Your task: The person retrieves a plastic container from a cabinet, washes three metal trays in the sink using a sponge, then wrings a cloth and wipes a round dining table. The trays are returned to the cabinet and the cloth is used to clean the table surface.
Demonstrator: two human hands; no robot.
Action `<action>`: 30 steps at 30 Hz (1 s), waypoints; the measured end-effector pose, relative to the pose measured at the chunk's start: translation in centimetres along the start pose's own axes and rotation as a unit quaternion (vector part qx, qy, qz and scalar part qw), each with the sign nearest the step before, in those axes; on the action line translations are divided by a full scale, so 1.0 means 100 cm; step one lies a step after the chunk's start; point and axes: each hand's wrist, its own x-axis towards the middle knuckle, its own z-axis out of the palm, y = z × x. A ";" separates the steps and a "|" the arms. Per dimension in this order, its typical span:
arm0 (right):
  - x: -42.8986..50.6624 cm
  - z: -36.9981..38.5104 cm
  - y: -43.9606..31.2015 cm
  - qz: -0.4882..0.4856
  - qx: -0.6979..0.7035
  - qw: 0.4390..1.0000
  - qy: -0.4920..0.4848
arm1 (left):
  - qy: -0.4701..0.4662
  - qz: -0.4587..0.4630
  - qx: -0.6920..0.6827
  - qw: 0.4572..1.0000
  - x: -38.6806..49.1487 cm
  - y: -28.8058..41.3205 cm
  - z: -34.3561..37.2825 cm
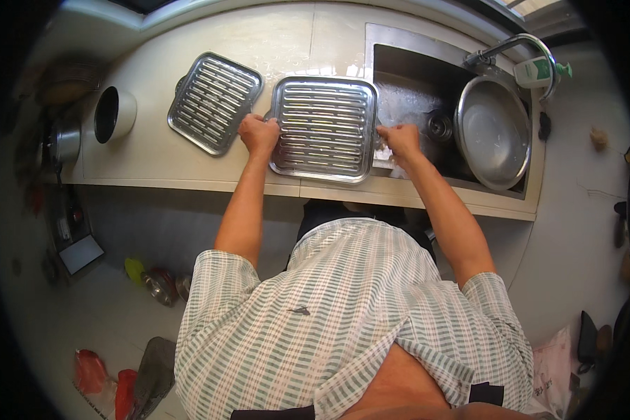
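Between my hands is a square slotted metal tray (323, 128), shiny and wet-looking, with its right part reaching over the sink's left rim. My left hand (259, 134) grips the small handle on its left side. On the opposite side, my right hand (400, 142) pinches the other handle above the stainless steel sink (415, 68). A second slotted metal tray (215, 104) lies turned at an angle on the countertop (152, 163), just left of my left hand. Whether the held tray's left part touches the countertop is hard to tell.
A large metal basin (493, 134) leans in the sink's right side, beside the drain (440, 126). Behind it are a curved faucet (525, 39) and a pump bottle (535, 72). A white pot (115, 114) lies at the left. Water drops spot the countertop's back.
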 end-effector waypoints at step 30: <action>0.145 -0.321 0.115 -0.228 -0.068 0.915 0.325 | -0.588 0.007 -0.382 0.713 -0.165 0.368 0.133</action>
